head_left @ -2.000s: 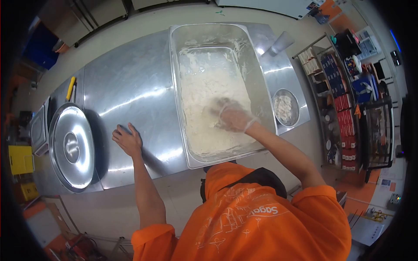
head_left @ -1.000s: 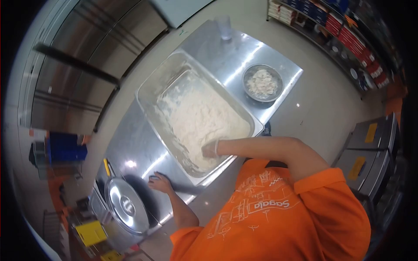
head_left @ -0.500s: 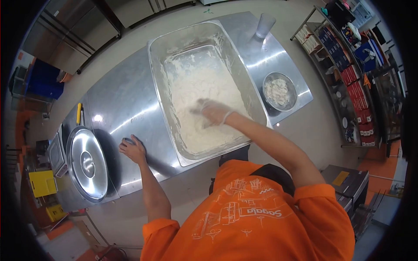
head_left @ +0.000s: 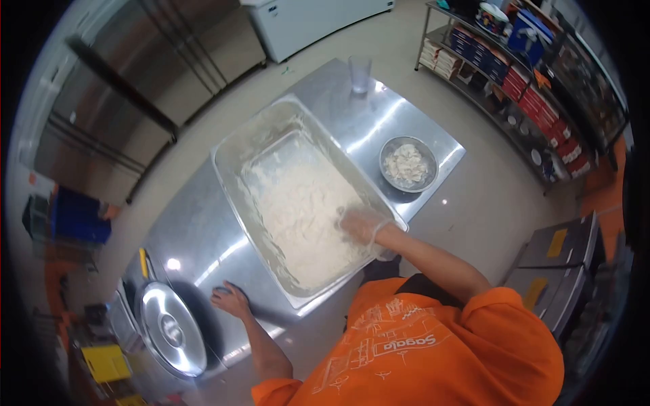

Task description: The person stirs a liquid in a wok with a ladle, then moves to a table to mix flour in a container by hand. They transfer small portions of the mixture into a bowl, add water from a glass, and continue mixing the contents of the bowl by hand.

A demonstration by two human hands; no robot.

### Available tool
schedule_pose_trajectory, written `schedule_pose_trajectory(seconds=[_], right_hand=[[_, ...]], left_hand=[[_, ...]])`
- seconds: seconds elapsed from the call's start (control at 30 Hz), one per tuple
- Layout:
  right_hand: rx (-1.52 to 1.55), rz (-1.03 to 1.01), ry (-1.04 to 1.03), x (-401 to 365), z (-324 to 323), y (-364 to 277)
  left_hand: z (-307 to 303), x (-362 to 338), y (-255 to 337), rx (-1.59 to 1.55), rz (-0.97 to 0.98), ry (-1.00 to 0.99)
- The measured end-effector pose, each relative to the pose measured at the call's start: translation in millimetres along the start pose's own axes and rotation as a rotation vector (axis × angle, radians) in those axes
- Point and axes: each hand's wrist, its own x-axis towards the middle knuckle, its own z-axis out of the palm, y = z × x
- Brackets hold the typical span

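Observation:
A deep metal pan [head_left: 247, 233] stands on the steel table, with pale floury mixture [head_left: 298, 210] spread over its bottom. My right hand [head_left: 363, 224], in a clear glove, is over the mixture near the pan's right side. It is blurred, its fingers look spread, and nothing shows in it. To the left of the pan, my bare left hand [head_left: 231, 300] rests on the table with its fingers apart, holding nothing. A round metal bowl [head_left: 409, 164] of pale pieces is right of the pan.
A clear plastic cup [head_left: 360, 76] stands at the table's far end. At the left are a round metal lid [head_left: 173, 330] and a yellow-handled tool [head_left: 144, 264]. Shelves with boxes [head_left: 501, 74] stand at the right, and a white chest freezer [head_left: 318, 24] is beyond the table.
The view has turned and shifted. My right hand has moved from the middle of the mixture toward the pan's right side. My left hand stays on the table.

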Motion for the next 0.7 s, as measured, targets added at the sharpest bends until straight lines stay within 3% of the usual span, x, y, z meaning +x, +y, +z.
schedule_pose_trajectory(seconds=[0.1,0.13,0.17,0.2,0.23,0.27,0.33,0.4,0.47,0.5,0.53,0.63,0.67,0.7], right_hand=[[0.112,0.081,0.014,-7,1,-12],[0.155,0.107,0.046,-10,-1,-15],[0.177,0.123,0.025,-14,-4,-17],[0.205,0.139,0.002,-18,-8,-18],[0.223,0.161,0.059,-20,-13,-16],[0.235,0.160,0.034,-23,-17,-16],[0.260,0.171,0.023,-24,14,-15],[0.496,-0.040,0.574,-8,89,-9],[0.609,-0.101,0.646,-10,80,-11],[0.567,-0.084,0.649,-10,76,-14],[0.524,-0.065,0.650,-9,75,-15],[0.385,-0.005,0.644,-6,65,-12],[0.392,0.002,0.643,-7,43,-10],[0.400,0.103,0.303,-10,8,-10]], left_hand=[[-2,-4,-1,-0.063,0.057,0.057],[1,2,-9,-0.151,-0.014,-0.023],[10,22,-32,-0.445,-0.199,-0.171],[5,36,-28,-1.194,-0.357,-0.186],[-13,60,-22,-1.382,-0.740,-0.223],[-36,79,9,-1.298,-0.679,-0.168],[-80,122,82,-1.246,-0.216,-0.258],[-136,116,207,-1.089,0.344,-0.196],[-167,113,328,-1.259,0.424,-0.370],[-164,109,376,-1.185,0.596,-0.428],[-155,103,426,-1.232,0.619,-0.574],[-111,78,570,-0.954,0.922,-0.703],[-58,85,617,-1.016,1.032,-0.684],[-39,75,659,-0.920,1.017,-0.688]])
